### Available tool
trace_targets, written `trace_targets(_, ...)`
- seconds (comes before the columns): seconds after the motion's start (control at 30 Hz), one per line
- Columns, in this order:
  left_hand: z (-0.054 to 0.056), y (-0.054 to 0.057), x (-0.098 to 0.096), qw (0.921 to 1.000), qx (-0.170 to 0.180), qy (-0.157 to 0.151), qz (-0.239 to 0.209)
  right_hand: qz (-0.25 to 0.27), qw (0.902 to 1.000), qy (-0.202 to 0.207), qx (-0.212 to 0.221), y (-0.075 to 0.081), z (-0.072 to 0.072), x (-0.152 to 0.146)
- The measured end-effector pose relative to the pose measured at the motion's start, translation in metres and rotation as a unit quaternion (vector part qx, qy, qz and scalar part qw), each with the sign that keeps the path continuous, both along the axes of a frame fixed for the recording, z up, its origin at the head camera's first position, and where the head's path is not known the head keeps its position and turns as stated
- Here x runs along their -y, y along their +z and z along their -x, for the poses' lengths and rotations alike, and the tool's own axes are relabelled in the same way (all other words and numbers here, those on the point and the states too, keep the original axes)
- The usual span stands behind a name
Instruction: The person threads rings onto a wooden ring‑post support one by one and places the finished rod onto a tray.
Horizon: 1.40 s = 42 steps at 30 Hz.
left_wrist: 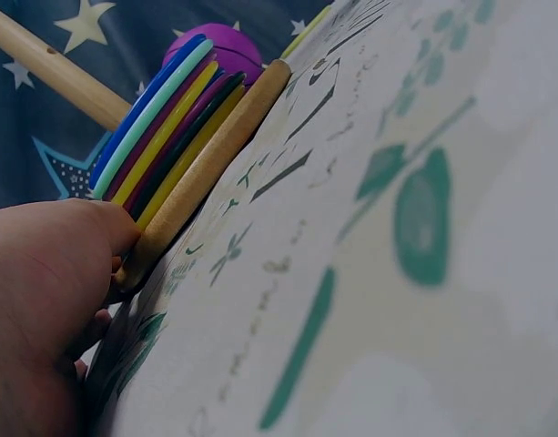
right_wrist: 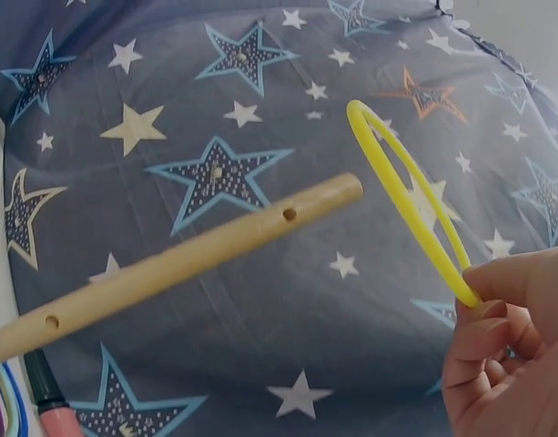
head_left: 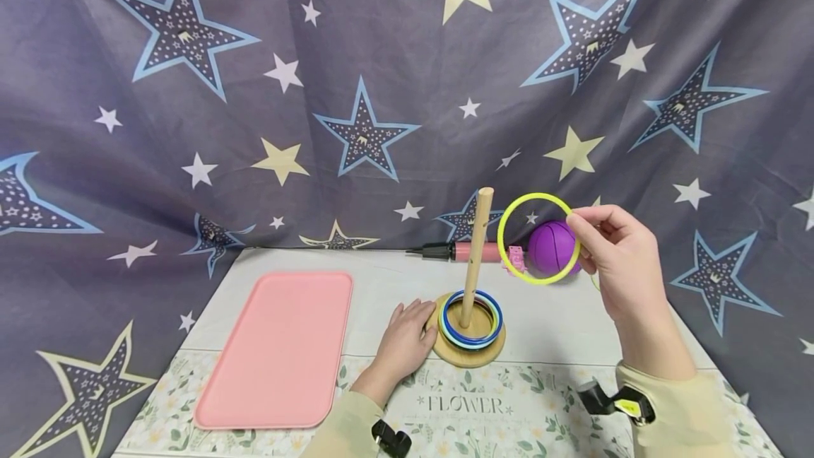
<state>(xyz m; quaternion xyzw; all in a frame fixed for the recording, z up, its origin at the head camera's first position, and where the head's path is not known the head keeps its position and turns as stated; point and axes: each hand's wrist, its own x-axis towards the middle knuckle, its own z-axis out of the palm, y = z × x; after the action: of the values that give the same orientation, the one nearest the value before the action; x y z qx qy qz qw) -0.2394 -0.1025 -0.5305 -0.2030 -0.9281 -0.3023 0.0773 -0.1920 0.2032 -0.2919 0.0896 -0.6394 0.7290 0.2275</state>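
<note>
In the head view, a ring-toss stand has a round wooden base [head_left: 467, 359] and an upright wooden peg [head_left: 475, 253]. Around the peg's foot lie several stacked rings [left_wrist: 156, 109], with blue on top and mint, purple and yellow below. My left hand [head_left: 407, 334] rests at the base's left edge, thumb and fingers touching it. Raised right of the peg, my right hand [head_left: 626, 260] pinches a yellow ring [head_left: 501, 235] between thumb and fingers. In the right wrist view, the yellow ring [right_wrist: 401, 196] stands beside the peg's top [right_wrist: 338, 191], apart from it.
A pink tray [head_left: 280, 345] lies at the left of the table. Along the back are a pump [head_left: 470, 251] with a black nozzle, a small pink block-like object [head_left: 515, 258] and a purple ball [head_left: 550, 246]. A starry curtain [head_left: 381, 218] hangs behind.
</note>
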Motion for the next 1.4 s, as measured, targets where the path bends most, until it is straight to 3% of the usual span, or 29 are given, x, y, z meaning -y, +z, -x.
trace_targets(0.43,0.000,-0.002,0.000,1.0000,-0.004,0.000,-0.003,-0.016,0.9997,0.009,-0.016,0.013,0.009,0.034)
trace_targets(0.73,0.000,-0.003,0.000,1.0000,-0.005,0.001,-0.001,-0.059,0.9981,-0.012,-0.013,0.013,0.015,0.046)
trace_targets(1.4,0.003,-0.005,0.000,0.9999,-0.013,0.002,0.002,-0.040,0.9989,-0.021,-0.011,0.011,0.031,0.059)
